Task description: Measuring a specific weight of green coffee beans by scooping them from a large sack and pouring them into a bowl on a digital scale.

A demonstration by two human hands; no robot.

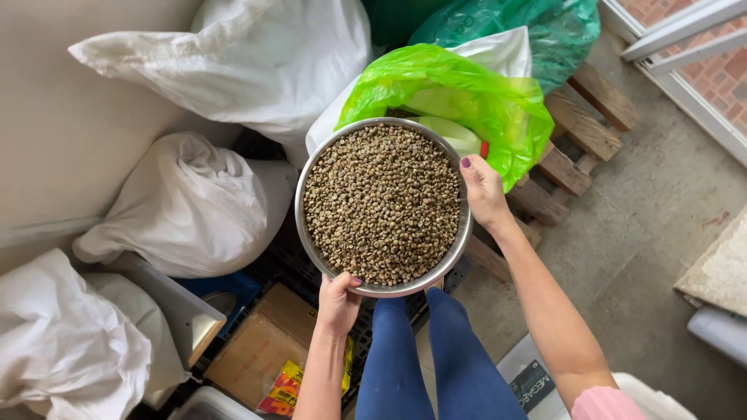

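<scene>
A round metal bowl (384, 207), heaped with small matte greenish-brown beans (381, 204), is held above the knees. Its near rim is pinched by the left hand (339, 302), thumb on top; the far right rim is clasped by the right hand (484, 190), arm extended. A glossy green plastic bag (459, 101) lies just beyond.

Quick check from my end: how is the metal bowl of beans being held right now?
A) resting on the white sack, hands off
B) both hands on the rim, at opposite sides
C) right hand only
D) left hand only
B: the left hand grips the near rim of the metal bowl full of pale beans, while the right hand holds the far right rim.
</scene>
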